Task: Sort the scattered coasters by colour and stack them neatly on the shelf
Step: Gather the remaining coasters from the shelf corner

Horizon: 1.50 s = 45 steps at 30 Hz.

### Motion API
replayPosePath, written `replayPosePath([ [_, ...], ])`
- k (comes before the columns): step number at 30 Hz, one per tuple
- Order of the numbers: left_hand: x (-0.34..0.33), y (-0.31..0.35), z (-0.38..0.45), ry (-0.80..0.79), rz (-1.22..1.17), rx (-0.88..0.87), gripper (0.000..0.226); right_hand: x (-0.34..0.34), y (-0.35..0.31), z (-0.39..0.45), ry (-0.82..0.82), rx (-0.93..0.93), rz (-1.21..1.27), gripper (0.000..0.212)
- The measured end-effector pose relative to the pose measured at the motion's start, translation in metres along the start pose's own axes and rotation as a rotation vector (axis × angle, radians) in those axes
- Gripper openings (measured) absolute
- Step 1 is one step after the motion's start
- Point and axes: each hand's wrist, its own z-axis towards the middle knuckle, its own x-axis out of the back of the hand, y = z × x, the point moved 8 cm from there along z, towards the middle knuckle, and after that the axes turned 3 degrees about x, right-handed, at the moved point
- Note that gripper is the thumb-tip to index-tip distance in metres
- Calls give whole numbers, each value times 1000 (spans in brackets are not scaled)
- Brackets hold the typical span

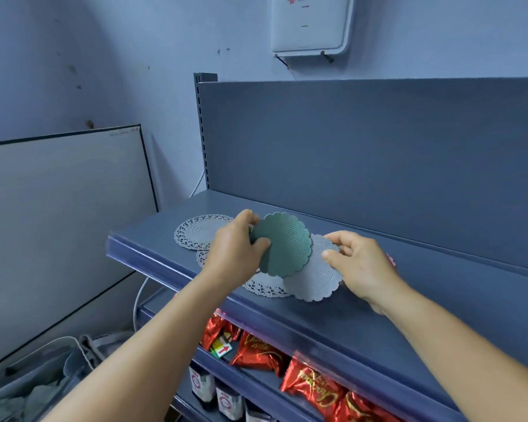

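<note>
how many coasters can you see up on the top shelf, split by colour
Green coaster, held in the left hand: 1
Grey scalloped coaster, pinched by the right hand: 1
White lace coasters, partly hidden: at least 2
Total: at least 4

Your left hand (pixel 235 248) grips the green coaster (pixel 282 243) tilted above the shelf (pixel 378 315); your right hand (pixel 360 266) pinches the grey coaster (pixel 317 278) just beside it. Left of the grips, white lace coasters (pixel 200 231) lie flat — low, easy to pass over. Behind both grips the back panel (pixel 378 162) blocks any reach. Right of your right hand the shelf top is bare, bar a small pink thing (pixel 390 259) — too hidden to identify.
</note>
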Motion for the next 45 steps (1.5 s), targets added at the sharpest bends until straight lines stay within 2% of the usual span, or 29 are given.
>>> replayPosePath([
  [5, -27, 38, -46, -108, -81, -96, 20, 48, 14, -62, 165, -52, 42, 24],
  [13, -94, 106, -114, -331, -187, -197, 10, 136, 46, -164, 396, -175, 14, 22],
  [24, -184, 219, -194, -547, -300, -368, 10, 256, 80, -275, 664, -274, -47, 23],
  [35, -290, 342, -273, -656, -306, -421, 15, 399, 149, -353, 755, -309, -97, 21],
  [45, -360, 429, -312, -620, -303, -398, 16, 546, 213, -401, 807, -383, -286, 22],
])
